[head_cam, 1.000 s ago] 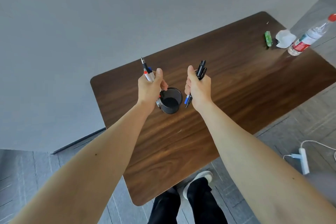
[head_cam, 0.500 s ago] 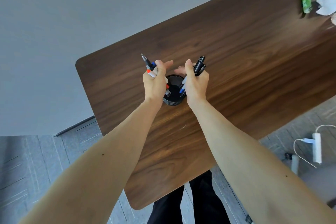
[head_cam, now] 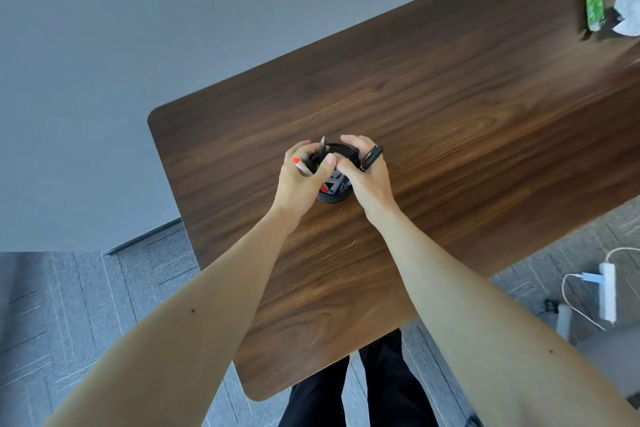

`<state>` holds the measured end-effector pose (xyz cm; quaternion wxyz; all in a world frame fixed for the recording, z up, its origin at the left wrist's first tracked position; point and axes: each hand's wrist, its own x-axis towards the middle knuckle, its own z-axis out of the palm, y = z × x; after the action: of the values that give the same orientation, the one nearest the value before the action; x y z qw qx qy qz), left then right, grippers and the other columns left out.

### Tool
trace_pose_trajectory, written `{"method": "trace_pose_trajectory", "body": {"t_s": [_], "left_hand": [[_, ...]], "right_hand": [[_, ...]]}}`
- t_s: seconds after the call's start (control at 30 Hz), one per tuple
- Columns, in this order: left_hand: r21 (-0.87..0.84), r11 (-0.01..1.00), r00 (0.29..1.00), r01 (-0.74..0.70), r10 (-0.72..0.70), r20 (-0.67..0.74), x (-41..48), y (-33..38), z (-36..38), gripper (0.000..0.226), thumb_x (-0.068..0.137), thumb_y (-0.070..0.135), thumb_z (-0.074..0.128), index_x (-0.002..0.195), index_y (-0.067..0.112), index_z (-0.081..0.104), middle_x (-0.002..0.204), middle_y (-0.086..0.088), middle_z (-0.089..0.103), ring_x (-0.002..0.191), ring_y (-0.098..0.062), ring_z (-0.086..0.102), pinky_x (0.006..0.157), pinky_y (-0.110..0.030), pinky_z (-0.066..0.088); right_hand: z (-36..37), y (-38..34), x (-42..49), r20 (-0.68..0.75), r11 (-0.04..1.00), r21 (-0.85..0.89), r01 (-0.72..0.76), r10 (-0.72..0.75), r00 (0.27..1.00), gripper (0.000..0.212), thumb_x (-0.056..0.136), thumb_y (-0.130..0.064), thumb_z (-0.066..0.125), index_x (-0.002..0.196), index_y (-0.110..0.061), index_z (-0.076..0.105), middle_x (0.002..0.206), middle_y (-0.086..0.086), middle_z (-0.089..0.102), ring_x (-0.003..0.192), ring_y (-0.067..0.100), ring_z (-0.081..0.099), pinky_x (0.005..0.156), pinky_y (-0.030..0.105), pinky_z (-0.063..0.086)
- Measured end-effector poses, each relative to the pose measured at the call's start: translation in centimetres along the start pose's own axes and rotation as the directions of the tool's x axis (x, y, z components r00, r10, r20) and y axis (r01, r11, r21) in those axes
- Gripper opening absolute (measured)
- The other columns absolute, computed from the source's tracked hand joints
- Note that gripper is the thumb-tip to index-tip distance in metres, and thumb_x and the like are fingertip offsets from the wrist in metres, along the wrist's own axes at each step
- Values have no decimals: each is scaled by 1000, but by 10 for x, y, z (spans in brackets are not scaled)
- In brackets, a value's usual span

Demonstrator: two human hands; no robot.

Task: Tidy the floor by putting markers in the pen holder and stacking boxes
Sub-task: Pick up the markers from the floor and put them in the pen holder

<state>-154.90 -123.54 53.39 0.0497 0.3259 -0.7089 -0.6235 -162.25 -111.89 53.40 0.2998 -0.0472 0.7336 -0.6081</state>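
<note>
Both hands are together over the holder (head_cam: 331, 198), thumbs touching above its mouth.

Left hand (head_cam: 300, 182): fingers curled, grasping a bunch of markers (head_cam: 304, 168). One has a red cap. A dark tip pokes up past the fingertips. Their lower parts angle down into the holder.

Right hand (head_cam: 370, 184): grasping black markers (head_cam: 370, 156). They are wedged among the fingers, caps jutting out past the knuckles, away from the left hand.

The holder is black and round and stands upright on the table (head_cam: 450, 114), between the two palms. Only its near wall and part of the far rim show. Red and blue ends (head_cam: 328, 188) are visible inside it, just below the thumbs.

Far beyond the right hand, at the table's far corner, lie a green packet (head_cam: 595, 12) and a white tissue (head_cam: 626, 15), just beside each other.

Outside the right forearm, on the grey floor (head_cam: 86, 305), there is a white power strip (head_cam: 608, 293) with a cable (head_cam: 568, 302) plugged in.

Black trousers (head_cam: 384, 388) show between the forearms, under the near table edge.
</note>
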Motion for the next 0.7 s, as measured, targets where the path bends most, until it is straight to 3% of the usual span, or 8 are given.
{"method": "trace_pose_trajectory", "body": {"t_s": [0.07,0.13,0.2,0.27,0.37,0.47,0.53,0.7], "left_hand": [[-23,1000,1000,-10,10,13,-4,0,-5,35,88,38,72,121,35,61,135,3,54,120,-12,55,98,-28,50],[-57,998,999,34,-32,36,-7,-3,-10,51,84,37,76,130,32,55,133,7,58,123,-7,54,101,-25,46],[-25,999,998,47,-46,37,-9,-6,-17,57,82,32,80,132,27,54,130,9,61,122,-4,55,101,-24,44],[48,998,999,41,-41,13,-13,-9,-22,55,80,28,82,129,25,57,121,9,65,112,-8,61,96,-24,48],[106,993,998,60,-60,1,-16,-10,-27,40,82,27,79,119,23,63,100,10,70,88,-9,64,82,-27,53],[94,990,994,108,-109,15,-14,-6,-28,35,87,24,74,119,18,63,100,0,75,65,-14,68,70,-34,61],[110,987,993,117,-115,-25,-12,-4,-32,35,90,19,70,123,15,61,94,-3,76,62,-17,72,69,-34,63],[72,990,984,121,-110,-138,5,-3,-65,32,93,18,67,124,13,63,88,-3,77,66,-17,75,70,-32,63]], "right_hand": [[-5,3,-3,43,1000,18,19,-20,999,60,78,-36,74,134,-33,53,145,-2,42,125,4,49,96,20,49],[-8,5,-7,63,999,53,-7,4,998,66,79,-28,74,139,-32,46,143,-3,43,121,-2,50,92,13,46],[-11,10,-9,76,998,41,-37,34,997,68,72,-31,73,135,-33,47,144,2,43,125,10,50,102,27,44],[-14,13,-13,70,997,-24,-67,68,995,67,67,-30,67,132,-33,52,141,4,42,122,18,51,102,33,41],[-17,15,-14,58,990,-118,-76,83,995,53,75,-20,61,127,-29,59,130,5,46,112,17,55,97,30,44],[-14,15,-9,83,985,-168,-49,64,995,38,87,-19,59,124,-27,62,126,7,52,90,16,62,78,32,54],[-7,11,-4,98,986,-165,-33,49,994,32,91,-16,60,122,-25,64,127,8,51,90,19,68,76,34,60],[31,-7,21,149,992,-124,9,9,989,39,92,-12,65,130,-17,62,129,10,55,98,21,70,74,34,62]]}}
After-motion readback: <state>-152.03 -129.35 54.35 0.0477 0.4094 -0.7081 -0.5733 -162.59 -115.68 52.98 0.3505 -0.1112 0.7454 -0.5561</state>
